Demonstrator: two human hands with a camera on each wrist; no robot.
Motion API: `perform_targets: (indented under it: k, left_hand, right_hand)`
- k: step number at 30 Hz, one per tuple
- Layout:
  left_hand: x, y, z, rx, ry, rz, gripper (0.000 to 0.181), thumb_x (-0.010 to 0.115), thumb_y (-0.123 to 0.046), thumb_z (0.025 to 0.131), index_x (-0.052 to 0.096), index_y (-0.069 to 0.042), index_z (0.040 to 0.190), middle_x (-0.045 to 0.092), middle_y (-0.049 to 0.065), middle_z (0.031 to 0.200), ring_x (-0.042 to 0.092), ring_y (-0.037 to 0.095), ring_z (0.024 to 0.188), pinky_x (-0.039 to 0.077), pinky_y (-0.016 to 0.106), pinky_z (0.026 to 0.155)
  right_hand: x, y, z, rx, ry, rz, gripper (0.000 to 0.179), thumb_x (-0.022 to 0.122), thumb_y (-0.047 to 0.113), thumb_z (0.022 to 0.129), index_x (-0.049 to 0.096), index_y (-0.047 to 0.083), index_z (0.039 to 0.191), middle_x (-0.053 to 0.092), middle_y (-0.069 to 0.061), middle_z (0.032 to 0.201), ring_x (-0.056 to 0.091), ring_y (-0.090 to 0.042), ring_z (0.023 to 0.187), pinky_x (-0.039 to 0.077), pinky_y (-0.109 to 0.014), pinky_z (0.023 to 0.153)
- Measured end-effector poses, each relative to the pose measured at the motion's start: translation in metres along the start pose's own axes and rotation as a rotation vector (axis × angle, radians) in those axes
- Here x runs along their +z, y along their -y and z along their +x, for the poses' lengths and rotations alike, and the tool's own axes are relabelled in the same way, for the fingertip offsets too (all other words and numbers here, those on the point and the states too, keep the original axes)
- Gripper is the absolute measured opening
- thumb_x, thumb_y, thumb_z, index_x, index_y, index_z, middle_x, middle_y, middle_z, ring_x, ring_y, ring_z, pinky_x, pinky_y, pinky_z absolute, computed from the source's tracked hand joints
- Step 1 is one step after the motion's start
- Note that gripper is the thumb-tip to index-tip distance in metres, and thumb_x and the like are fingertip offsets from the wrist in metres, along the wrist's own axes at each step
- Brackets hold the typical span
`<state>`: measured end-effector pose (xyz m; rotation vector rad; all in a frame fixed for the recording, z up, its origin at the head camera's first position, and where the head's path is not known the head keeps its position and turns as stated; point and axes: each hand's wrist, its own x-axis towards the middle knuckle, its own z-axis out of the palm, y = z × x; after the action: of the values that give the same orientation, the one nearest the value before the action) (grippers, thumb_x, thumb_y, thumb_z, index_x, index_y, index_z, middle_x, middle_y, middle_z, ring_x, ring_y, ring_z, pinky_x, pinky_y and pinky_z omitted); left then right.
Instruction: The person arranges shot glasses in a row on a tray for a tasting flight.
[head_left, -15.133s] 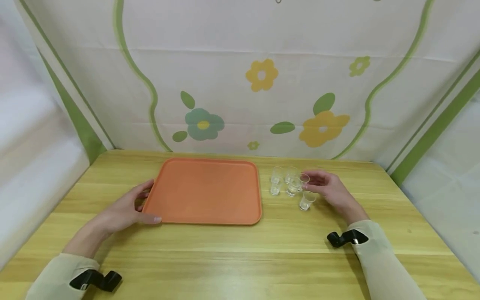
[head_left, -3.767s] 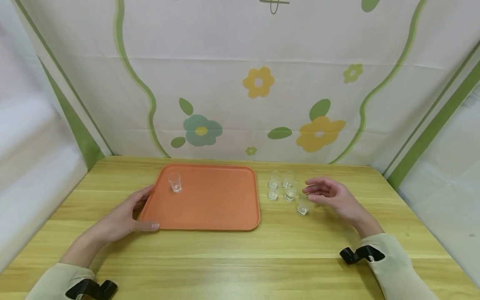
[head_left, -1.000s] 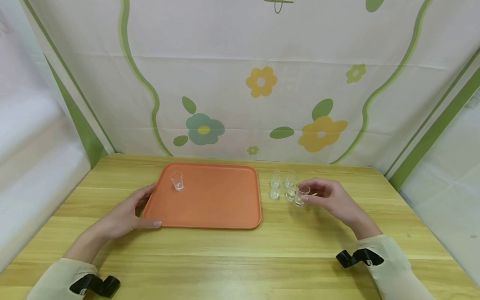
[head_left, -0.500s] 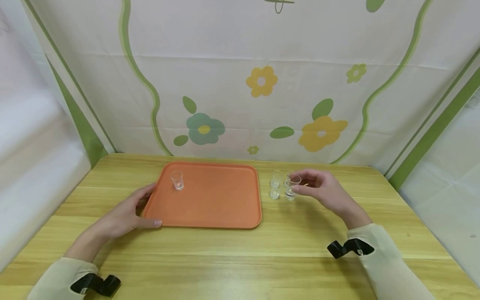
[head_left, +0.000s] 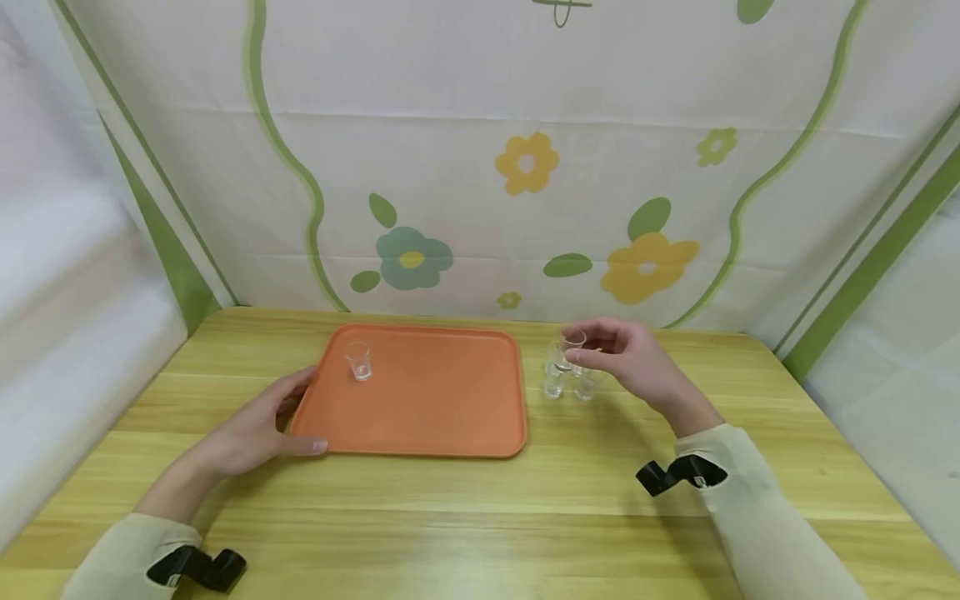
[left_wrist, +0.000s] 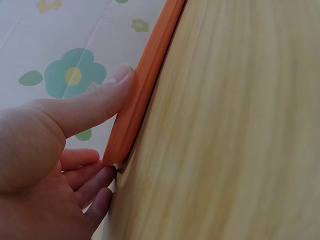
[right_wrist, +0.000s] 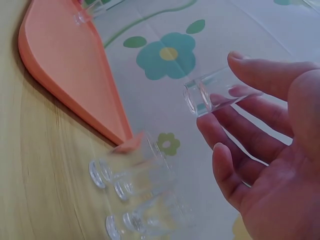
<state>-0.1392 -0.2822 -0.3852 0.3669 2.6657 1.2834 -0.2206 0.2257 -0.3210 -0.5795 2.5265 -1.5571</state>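
Observation:
My right hand (head_left: 633, 358) pinches a small clear shot glass (head_left: 573, 340) between thumb and fingers. In the right wrist view the raised shot glass (right_wrist: 197, 97) has its thick base pointing away from the palm, and the ring and little fingers are loosely bent. Several more shot glasses (head_left: 553, 387) stand grouped on the table below it, partly hidden by the hand. An orange tray (head_left: 427, 396) lies to their left, with one shot glass (head_left: 360, 364) upright near its back left corner. My left hand (head_left: 251, 429) holds the tray's front left corner, thumb along the front rim, fingertips at the left side.
The wooden table (head_left: 465, 525) stretches in front of the tray. Behind it rises a white cloth (head_left: 450, 150) with printed flowers, and similar cloth walls close off both sides. A black camera mount (head_left: 681, 473) sits on the right wrist.
Over the last second my right hand has lifted a shot glass from the group's front right, carrying it left and back over the others. One glass reached the tray earlier. My left hand stays put.

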Motion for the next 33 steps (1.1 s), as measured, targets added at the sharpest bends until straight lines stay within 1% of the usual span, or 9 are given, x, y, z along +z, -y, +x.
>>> perform_targets:
  k: [6,10,14,20,23,27,33]
  left_hand:
    - [0.0,0.001,0.001,0.003,0.002,0.003,0.114,0.09,-0.028,0.087,0.016,0.002,0.168,0.036,0.033,0.165,0.04,0.057,0.146,0.034,0.073,0.114]
    - [0.0,0.002,0.001,0.005,0.004,0.011,0.114,0.09,-0.028,0.086,0.016,0.002,0.168,0.034,0.033,0.165,0.04,0.058,0.146,0.034,0.074,0.114]
    - [0.0,0.003,0.001,0.0,0.0,0.013,0.114,0.09,-0.028,0.086,0.016,0.002,0.168,0.035,0.034,0.165,0.04,0.058,0.146,0.033,0.075,0.113]
    - [0.0,0.006,-0.002,0.009,-0.012,0.013,0.114,0.09,-0.026,0.086,0.017,0.003,0.168,0.035,0.034,0.165,0.04,0.058,0.146,0.033,0.074,0.113]
    - [-0.001,0.008,-0.005,0.005,-0.017,0.016,0.114,0.09,-0.025,0.086,0.016,0.002,0.168,0.033,0.035,0.165,0.039,0.059,0.146,0.033,0.075,0.113]
    - [-0.003,0.01,-0.008,0.001,-0.017,0.024,0.114,0.09,-0.024,0.086,0.016,0.002,0.168,0.033,0.035,0.165,0.039,0.059,0.146,0.034,0.075,0.112]
    - [-0.004,0.011,-0.007,-0.001,-0.009,0.023,0.114,0.09,-0.024,0.086,0.016,0.003,0.168,0.034,0.035,0.165,0.039,0.059,0.146,0.034,0.074,0.112]
  right_hand:
    - [0.009,0.003,0.009,0.011,-0.004,-0.016,0.038,0.08,0.033,0.097,0.073,0.016,0.131,0.074,-0.006,0.128,0.069,-0.019,0.108,0.059,-0.029,0.091]
    - [0.019,0.006,0.015,0.002,0.005,-0.004,0.038,0.081,0.031,0.096,0.073,0.015,0.13,0.075,-0.006,0.123,0.07,-0.02,0.105,0.059,-0.031,0.09]
    - [0.032,0.008,0.022,-0.005,0.036,0.016,0.036,0.08,0.028,0.097,0.073,0.014,0.129,0.075,-0.006,0.12,0.071,-0.022,0.105,0.06,-0.042,0.093]
    - [0.05,0.008,0.031,0.002,0.045,0.05,0.037,0.082,0.028,0.095,0.075,0.014,0.128,0.076,-0.005,0.119,0.072,-0.023,0.106,0.06,-0.045,0.092]
    - [0.058,0.008,0.036,0.009,0.058,0.091,0.039,0.083,0.028,0.094,0.075,0.012,0.128,0.076,-0.006,0.119,0.073,-0.023,0.107,0.06,-0.047,0.096]
    - [0.068,0.007,0.043,0.014,0.069,0.136,0.036,0.083,0.027,0.094,0.075,0.013,0.126,0.077,-0.007,0.12,0.073,-0.022,0.109,0.059,-0.046,0.1]
    - [0.081,0.009,0.049,0.016,0.073,0.122,0.034,0.083,0.028,0.094,0.076,0.017,0.126,0.076,-0.005,0.119,0.071,-0.023,0.109,0.057,-0.054,0.101]
